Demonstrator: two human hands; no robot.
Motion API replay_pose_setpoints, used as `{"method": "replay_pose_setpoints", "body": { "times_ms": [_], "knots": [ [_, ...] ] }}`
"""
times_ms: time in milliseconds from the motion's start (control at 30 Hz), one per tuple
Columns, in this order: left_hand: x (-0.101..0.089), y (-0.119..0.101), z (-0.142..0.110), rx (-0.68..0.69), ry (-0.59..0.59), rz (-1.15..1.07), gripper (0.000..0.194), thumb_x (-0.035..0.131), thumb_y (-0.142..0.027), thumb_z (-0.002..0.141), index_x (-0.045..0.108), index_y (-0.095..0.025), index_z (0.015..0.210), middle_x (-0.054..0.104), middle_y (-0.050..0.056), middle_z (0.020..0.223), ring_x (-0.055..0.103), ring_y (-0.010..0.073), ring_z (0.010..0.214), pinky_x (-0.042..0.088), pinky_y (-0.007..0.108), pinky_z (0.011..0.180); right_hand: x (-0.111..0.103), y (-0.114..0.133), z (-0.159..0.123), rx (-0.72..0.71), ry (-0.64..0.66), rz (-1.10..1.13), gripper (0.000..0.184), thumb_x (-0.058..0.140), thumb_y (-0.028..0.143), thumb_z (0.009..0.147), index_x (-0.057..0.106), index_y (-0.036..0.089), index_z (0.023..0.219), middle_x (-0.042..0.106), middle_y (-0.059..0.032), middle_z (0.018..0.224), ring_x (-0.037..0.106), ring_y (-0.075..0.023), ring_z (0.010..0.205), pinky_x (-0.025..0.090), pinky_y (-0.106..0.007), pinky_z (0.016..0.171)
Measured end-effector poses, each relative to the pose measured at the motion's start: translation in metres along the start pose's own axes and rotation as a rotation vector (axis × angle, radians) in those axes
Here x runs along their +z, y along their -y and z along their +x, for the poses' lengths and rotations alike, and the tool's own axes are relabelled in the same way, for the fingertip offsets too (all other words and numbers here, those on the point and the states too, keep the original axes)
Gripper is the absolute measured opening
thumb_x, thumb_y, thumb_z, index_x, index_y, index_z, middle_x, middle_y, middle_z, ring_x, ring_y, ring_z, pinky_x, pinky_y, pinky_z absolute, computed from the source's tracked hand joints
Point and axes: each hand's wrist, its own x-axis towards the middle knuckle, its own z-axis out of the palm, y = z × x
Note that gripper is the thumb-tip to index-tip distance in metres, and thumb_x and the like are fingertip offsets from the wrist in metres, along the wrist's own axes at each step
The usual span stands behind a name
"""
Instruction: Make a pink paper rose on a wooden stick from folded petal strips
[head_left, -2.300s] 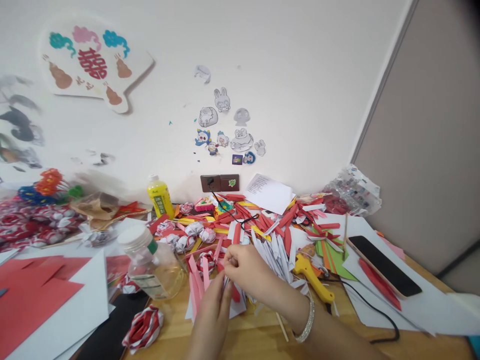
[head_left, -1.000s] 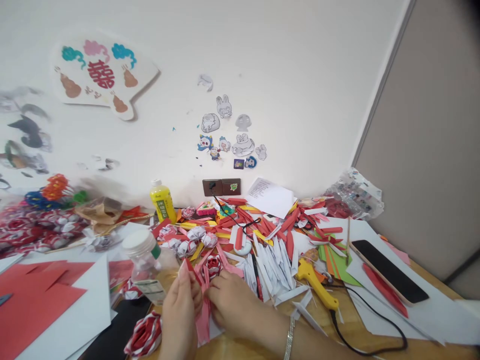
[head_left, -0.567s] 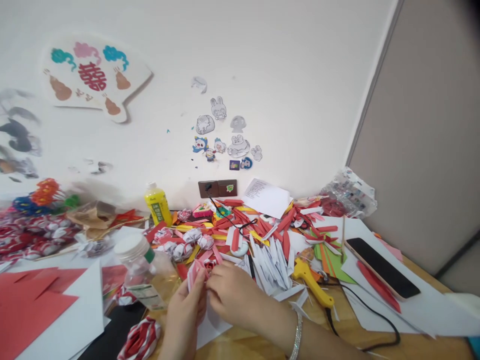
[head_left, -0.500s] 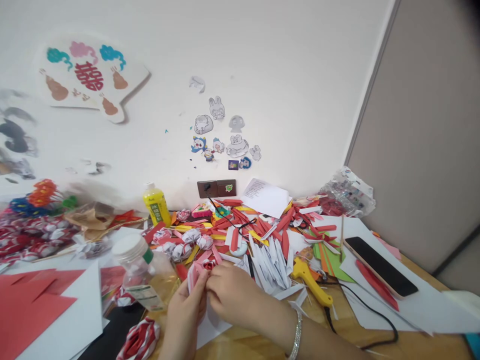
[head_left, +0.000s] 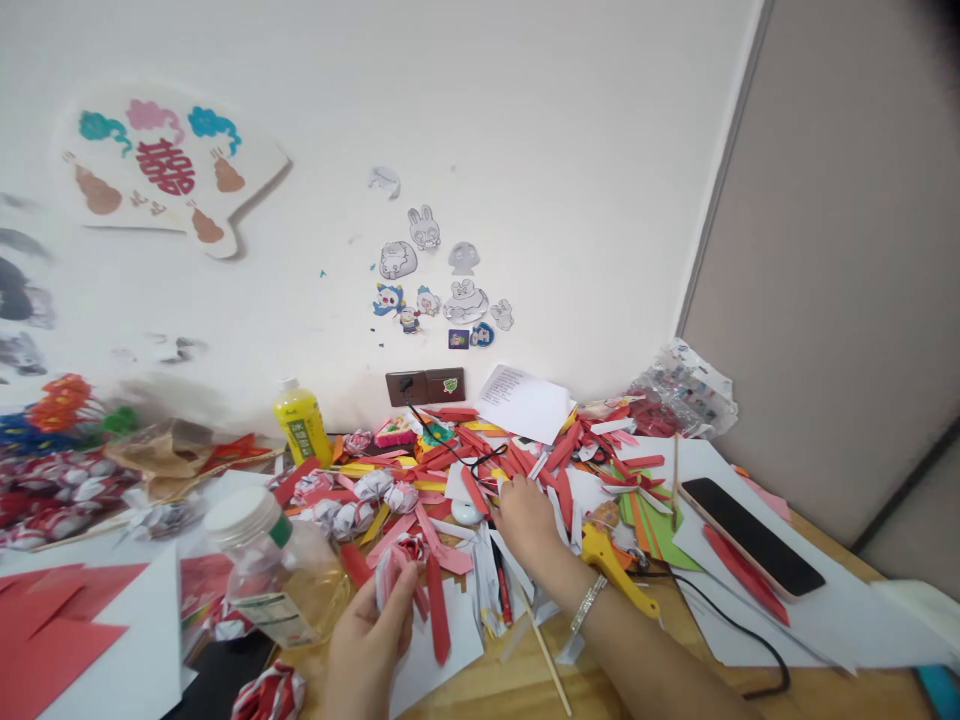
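Observation:
A pink and red paper flower point(head_left: 391, 572) sits in my left hand point(head_left: 373, 622), thumb and fingers closed around its lower part. My right hand point(head_left: 529, 518) reaches over the heap of folded paper strips point(head_left: 559, 450). Its fingertips are among the strips, near a yellow one, and whether they pinch anything is hidden. Below the right hand lie white folded strips point(head_left: 484, 585) and a red and black pen point(head_left: 502, 590). Red strips point(head_left: 438, 612) rest on a white sheet beside the flower.
A clear jar with a white lid point(head_left: 277, 570) stands left of my left hand, with a yellow drink bottle point(head_left: 302, 425) behind it. On the right lie a yellow glue gun point(head_left: 619, 575) with a black cord and a phone point(head_left: 754, 537). A wooden stick point(head_left: 549, 660) lies near the front.
My right hand has left the flower and moved right and away from me into the strips. My left hand keeps hold of the flower. The white strips and a stick now lie differently.

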Motion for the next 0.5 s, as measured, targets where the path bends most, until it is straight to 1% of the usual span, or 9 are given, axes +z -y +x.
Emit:
{"method": "replay_pose_setpoints", "body": {
  "times_ms": [100,167,233,333,433,500],
  "knots": [
    [0.002,-0.001,-0.005,0.020,0.033,0.092,0.045,0.070,-0.056,0.052,0.047,-0.018,0.060,0.025,-0.013,0.042,0.018,0.0037,0.040,0.012,0.016,0.041,0.008,0.001,0.002,0.036,-0.012,-0.067,0.023,0.047,0.003,0.078,0.063,0.007,0.094,0.063,-0.0185,0.092,0.058,-0.0278,0.087,0.045,-0.032,0.066],
    [0.002,0.000,-0.007,0.059,0.021,0.156,0.048,0.068,-0.060,0.051,0.044,-0.018,0.053,0.026,-0.012,0.042,0.019,0.0046,0.040,0.013,0.018,0.041,0.011,0.002,0.002,0.045,-0.010,-0.094,0.027,0.043,-0.002,0.078,0.064,0.006,0.093,0.063,-0.0184,0.091,0.059,-0.0273,0.087,0.045,-0.032,0.066],
    [0.002,0.001,-0.008,0.117,-0.004,0.212,0.047,0.067,-0.061,0.052,0.045,-0.019,0.052,0.027,-0.011,0.042,0.021,0.0058,0.041,0.015,0.019,0.040,0.010,0.002,0.002,0.038,-0.001,-0.106,0.028,0.043,-0.003,0.076,0.064,0.006,0.093,0.063,-0.0182,0.091,0.059,-0.0271,0.087,0.045,-0.032,0.066],
    [0.002,0.002,-0.009,0.160,-0.005,0.268,0.045,0.065,-0.061,0.053,0.050,-0.018,0.052,0.032,-0.009,0.042,0.026,0.0075,0.041,0.022,0.020,0.038,0.007,0.002,0.000,0.020,0.016,-0.101,0.026,0.048,-0.001,0.073,0.065,0.006,0.091,0.064,-0.0176,0.092,0.059,-0.0273,0.088,0.045,-0.031,0.067],
    [0.000,0.001,-0.008,0.136,0.036,0.306,0.046,0.064,-0.062,0.054,0.049,-0.019,0.051,0.042,-0.006,0.046,0.038,0.0105,0.046,0.033,0.021,0.043,0.001,0.004,-0.001,0.025,0.019,-0.069,0.024,0.051,0.002,0.073,0.065,0.008,0.091,0.065,-0.0159,0.091,0.061,-0.0262,0.086,0.045,-0.030,0.066],
    [-0.001,-0.001,-0.007,0.110,0.053,0.322,0.045,0.064,-0.062,0.054,0.053,-0.018,0.054,0.046,-0.005,0.047,0.043,0.0122,0.047,0.036,0.022,0.045,-0.003,0.006,-0.001,0.032,0.009,-0.036,0.022,0.052,0.006,0.074,0.064,0.010,0.092,0.066,-0.0141,0.089,0.062,-0.0250,0.084,0.045,-0.029,0.065]
  ]
}}
